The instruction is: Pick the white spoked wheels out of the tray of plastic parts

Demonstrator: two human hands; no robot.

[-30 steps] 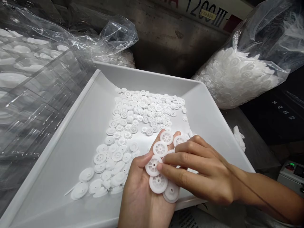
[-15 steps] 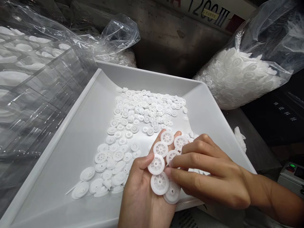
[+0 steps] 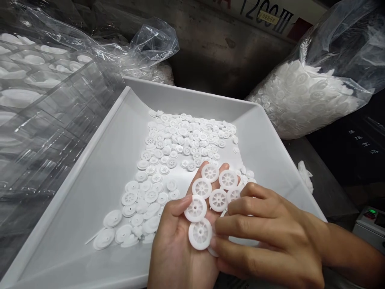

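My left hand (image 3: pixel 183 241) lies palm up over the near side of a tray and holds several white plastic gears. The thumb presses on one spoked gear (image 3: pixel 195 208), and another gear (image 3: pixel 200 233) sits below it on the palm. More gears (image 3: pixel 218 200) are spread over the fingers. My right hand (image 3: pixel 267 233) reaches in from the right with its fingers bent together. Its fingertips are at the lower gears in the palm, closed on a gear (image 3: pixel 213 251) that is mostly hidden behind them.
The light grey tray (image 3: pixel 90 172) contains many loose white gears (image 3: pixel 192 136). To the left stand clear plastic trays (image 3: pixel 69 104) with white parts. A clear bag of white parts (image 3: pixel 306 96) leans at the right, near a device with a green light (image 3: pixel 372 211).
My right hand has moved down and slightly right across the left palm, uncovering gears near the fingers and covering the lowest gear. My left hand stays almost where it was.
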